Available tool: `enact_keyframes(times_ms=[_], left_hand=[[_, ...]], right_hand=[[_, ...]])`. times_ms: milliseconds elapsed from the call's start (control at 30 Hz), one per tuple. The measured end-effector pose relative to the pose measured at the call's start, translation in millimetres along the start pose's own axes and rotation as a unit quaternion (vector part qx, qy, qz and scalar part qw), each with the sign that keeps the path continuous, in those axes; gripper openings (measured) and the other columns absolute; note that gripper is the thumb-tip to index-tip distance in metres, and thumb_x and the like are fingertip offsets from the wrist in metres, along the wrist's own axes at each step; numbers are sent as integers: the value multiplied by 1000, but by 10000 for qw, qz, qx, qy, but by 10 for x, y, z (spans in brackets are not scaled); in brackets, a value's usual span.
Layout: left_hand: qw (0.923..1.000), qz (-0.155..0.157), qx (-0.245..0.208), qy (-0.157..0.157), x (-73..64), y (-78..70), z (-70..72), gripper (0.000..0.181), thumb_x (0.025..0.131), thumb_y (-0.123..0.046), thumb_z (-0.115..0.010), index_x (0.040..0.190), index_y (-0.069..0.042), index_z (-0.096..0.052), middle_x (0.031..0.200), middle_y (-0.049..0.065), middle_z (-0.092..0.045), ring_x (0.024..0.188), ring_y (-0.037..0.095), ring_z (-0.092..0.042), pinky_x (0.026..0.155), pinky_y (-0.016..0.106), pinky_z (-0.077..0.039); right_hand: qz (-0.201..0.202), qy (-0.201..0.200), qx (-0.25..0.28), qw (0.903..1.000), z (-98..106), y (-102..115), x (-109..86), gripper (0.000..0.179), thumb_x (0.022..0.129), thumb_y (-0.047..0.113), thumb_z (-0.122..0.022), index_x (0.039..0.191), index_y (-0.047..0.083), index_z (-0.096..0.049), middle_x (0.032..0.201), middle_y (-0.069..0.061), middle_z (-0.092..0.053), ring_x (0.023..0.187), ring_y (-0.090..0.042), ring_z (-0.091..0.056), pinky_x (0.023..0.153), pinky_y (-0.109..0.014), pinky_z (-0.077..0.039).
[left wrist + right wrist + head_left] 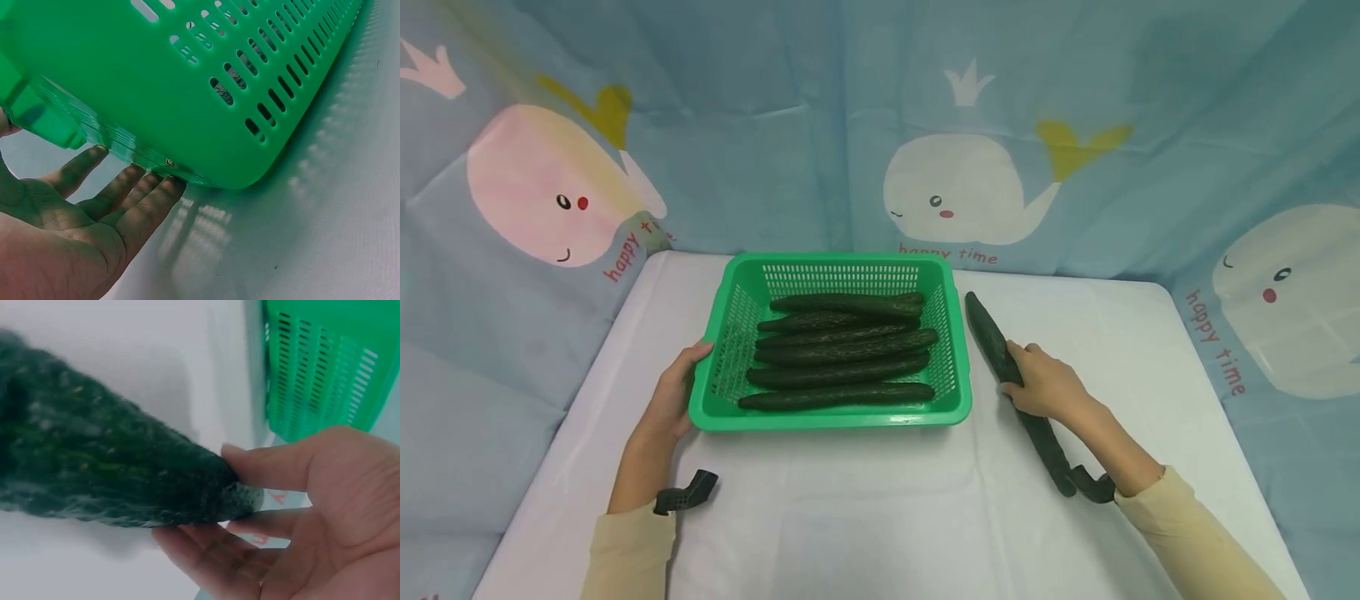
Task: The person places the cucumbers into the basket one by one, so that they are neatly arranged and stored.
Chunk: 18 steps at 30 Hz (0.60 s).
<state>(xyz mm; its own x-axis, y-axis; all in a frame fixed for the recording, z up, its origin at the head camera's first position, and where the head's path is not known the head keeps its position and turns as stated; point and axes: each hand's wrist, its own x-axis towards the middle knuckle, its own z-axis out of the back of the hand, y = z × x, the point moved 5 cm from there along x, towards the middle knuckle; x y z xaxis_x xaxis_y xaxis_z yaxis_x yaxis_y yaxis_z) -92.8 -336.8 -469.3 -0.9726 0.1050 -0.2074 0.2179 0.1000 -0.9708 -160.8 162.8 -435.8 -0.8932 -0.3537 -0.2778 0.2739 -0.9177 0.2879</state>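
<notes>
A green plastic basket with slotted walls holds several dark green cucumbers, lying crosswise one behind another. At its left side, my left hand holds the rim. In the left wrist view, the thumb is at the rim and the fingertips touch the outer wall from outside. To the right of the basket, a single long cucumber slants across the table. My right hand grips it around the middle; the right wrist view shows thumb and fingers on opposite sides of the cucumber.
White cloth covers the table. Behind and at both sides hangs a blue curtain printed with whales, close to the basket's back edge. A black wrist mount sits on the left arm, another mount on the right, near the cucumber's lower end.
</notes>
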Motion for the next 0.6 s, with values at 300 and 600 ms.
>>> enact_keyframes(times_ms=[300,600], left_hand=[[9999,28,-41,95,14,-28,-14,72,114,-48,-31,172,-12,-5,146,-1,-46,128,6,-61,102,23,-60],[10000,-10,-32,64,8,-27,-8,72,114,-47,-31,171,-11,-5,148,1,-46,128,7,-62,103,23,-60]], right_hand=[[-59,83,639,9979,1,-89,-12,82,92,20,-83,155,-13,-41,133,-35,-66,121,-50,-67,97,-62,-59],[-65,-31,719,9974,7,-144,-35,73,93,15,-74,153,-14,-42,123,-35,-70,109,-49,-71,85,-61,-63]])
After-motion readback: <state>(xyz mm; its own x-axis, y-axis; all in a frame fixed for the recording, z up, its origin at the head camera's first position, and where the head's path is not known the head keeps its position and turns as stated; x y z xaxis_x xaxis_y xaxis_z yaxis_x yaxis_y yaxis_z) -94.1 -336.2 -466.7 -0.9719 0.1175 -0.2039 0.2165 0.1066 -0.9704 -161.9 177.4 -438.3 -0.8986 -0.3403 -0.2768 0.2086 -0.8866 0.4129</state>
